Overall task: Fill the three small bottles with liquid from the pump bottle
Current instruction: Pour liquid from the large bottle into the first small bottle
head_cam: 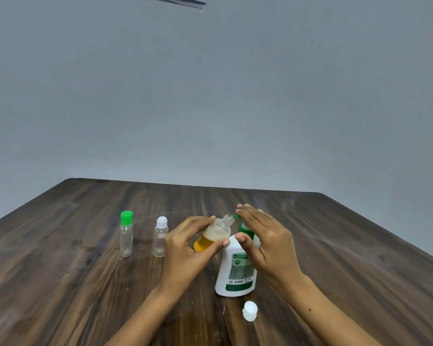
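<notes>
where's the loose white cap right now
In the head view the loose white cap lies on the table, just in front of the pump bottle, nearer the right hand.

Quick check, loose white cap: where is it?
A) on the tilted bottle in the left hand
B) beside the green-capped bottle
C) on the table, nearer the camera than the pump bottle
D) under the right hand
C: the loose white cap lies on the table just in front of the pump bottle, while the tilted bottle gripped by the left hand has a bare open neck.
</notes>
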{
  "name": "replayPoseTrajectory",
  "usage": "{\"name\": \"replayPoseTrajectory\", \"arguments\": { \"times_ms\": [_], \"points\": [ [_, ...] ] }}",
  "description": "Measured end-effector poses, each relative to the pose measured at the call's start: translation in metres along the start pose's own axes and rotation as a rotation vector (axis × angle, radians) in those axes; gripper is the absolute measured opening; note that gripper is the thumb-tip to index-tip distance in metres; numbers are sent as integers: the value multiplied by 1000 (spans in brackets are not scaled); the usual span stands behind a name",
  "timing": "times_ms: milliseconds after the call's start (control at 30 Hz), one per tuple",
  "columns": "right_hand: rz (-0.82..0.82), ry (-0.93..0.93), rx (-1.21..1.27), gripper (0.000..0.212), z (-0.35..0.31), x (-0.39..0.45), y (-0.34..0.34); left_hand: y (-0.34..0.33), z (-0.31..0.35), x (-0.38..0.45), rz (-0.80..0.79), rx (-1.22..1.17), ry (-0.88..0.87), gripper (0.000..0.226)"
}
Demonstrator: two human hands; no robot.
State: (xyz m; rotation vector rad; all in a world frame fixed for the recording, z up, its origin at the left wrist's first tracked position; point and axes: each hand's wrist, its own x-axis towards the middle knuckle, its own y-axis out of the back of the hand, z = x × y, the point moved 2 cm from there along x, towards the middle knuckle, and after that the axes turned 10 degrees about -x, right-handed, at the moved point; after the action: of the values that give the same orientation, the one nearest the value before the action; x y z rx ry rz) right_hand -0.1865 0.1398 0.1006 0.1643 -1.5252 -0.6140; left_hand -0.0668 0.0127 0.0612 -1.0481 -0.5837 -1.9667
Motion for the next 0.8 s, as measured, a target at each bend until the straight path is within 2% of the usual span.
{"name": "replayPoseTrajectory", "arguments": {
  "times_ms": [467,633,800],
  "points": [
    [-33,-6,-9,75,-4,0,2,1,6,0,-10,-26,5,48],
    [-34,49,-49,75,0,8,6,1,3,0,-3,3,5,47],
    [-6,-7,-21,74,-4,-3,-1,0,6,0,-9,-19,5,46]
  ]
}}
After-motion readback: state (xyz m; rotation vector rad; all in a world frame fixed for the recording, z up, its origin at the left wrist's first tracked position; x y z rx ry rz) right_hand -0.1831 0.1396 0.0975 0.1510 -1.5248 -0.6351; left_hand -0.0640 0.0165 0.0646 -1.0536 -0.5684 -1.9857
